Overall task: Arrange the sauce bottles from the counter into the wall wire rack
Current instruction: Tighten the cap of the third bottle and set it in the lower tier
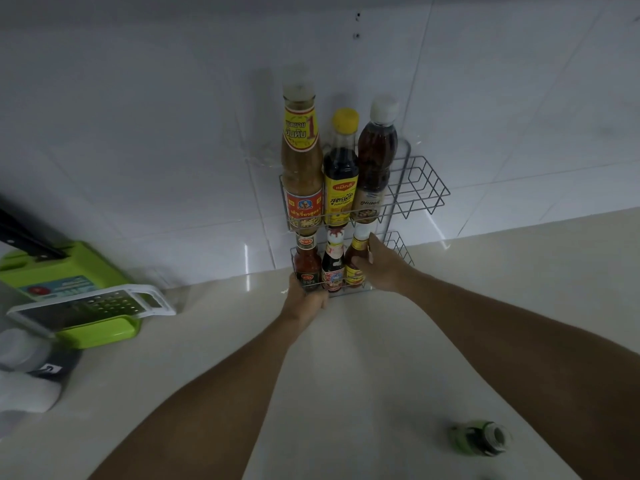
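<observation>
A two-tier wire rack (420,188) hangs on the white tiled wall. Its upper tier holds three tall bottles: a tan sauce bottle (300,161), a dark bottle with a yellow cap (341,174) and a brown bottle with a white cap (375,161). The lower tier holds three small bottles: a red chili bottle (306,261), a dark bottle (333,263) and an orange bottle with a yellow label (356,259). My right hand (381,265) wraps around the orange bottle. My left hand (304,301) grips the lower tier's front left corner, below the chili bottle.
A small green bottle (479,438) stands on the pale counter at the front right. At the left lie a green cutting board (69,292) with a white grater (93,306) on it and a black knife handle (31,237). White objects sit at the far left edge.
</observation>
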